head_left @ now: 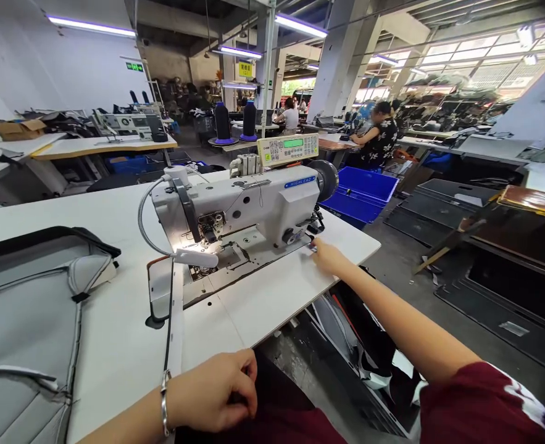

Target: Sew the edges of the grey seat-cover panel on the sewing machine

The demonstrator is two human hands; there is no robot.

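The fingers of the right hand bunch together at a small dark item, by the right end of the sewing machine; whether they grip it I cannot tell. Before the machine, nearer the wearer, the left hand has fingers loosely curled, slightly apart from the palm. Left of the machine, a grey padded piece lies on the white table; behind it stand thread cones.

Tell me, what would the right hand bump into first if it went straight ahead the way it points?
Probably the sewing machine, around the dark round dial low on its body. A small dark piece beside the right hand may come first; depth is unclear.
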